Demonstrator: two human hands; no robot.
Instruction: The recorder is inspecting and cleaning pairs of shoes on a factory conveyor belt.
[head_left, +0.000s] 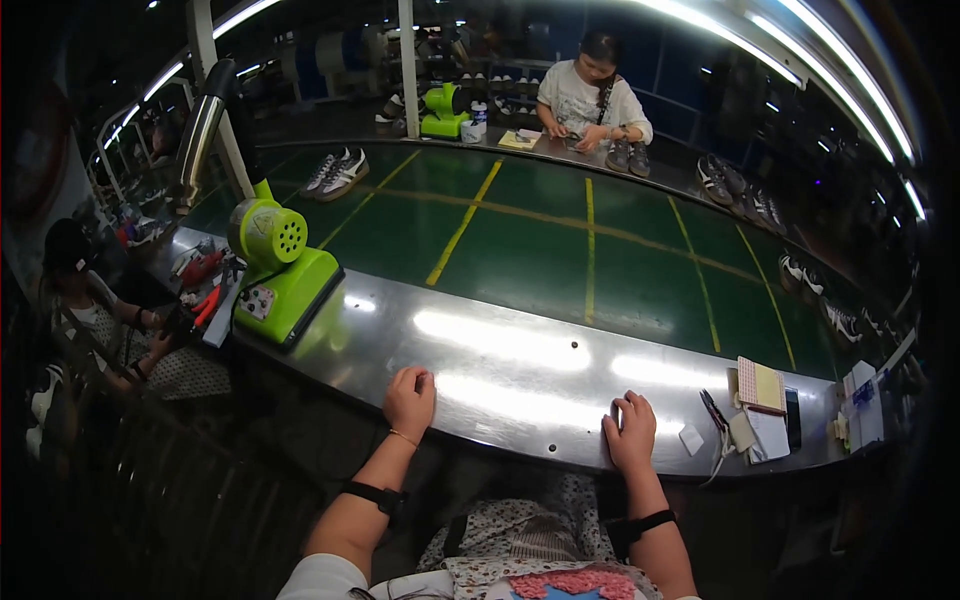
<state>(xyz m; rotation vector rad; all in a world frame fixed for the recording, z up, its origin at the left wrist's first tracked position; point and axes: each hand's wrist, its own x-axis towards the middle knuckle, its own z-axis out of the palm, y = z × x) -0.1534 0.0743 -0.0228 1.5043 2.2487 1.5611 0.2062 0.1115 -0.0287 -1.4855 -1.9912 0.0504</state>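
Note:
My left hand [409, 400] rests at the near edge of the steel worktop [480, 375], its fingers curled in, with nothing seen in it. Farther right, my right hand [631, 430] lies on the same edge. Its fingers are loosely bent and the thumb stands a little apart; nothing is held there. Close to the right hand is a small white piece [691, 439] on the metal. Beside that lie dark-handled snips [713, 410] and a pale strip. Notepads [762, 386] and white paper [768, 436] are stacked beyond them.
A bright green blower machine [285, 285] with a metal nozzle stands left, near red-handled tools [207, 303]. Behind the worktop runs a green conveyor belt [540, 240] with yellow lines, carrying sneakers [337, 174]. A person [597, 95] works across it; another person [95, 300] sits left.

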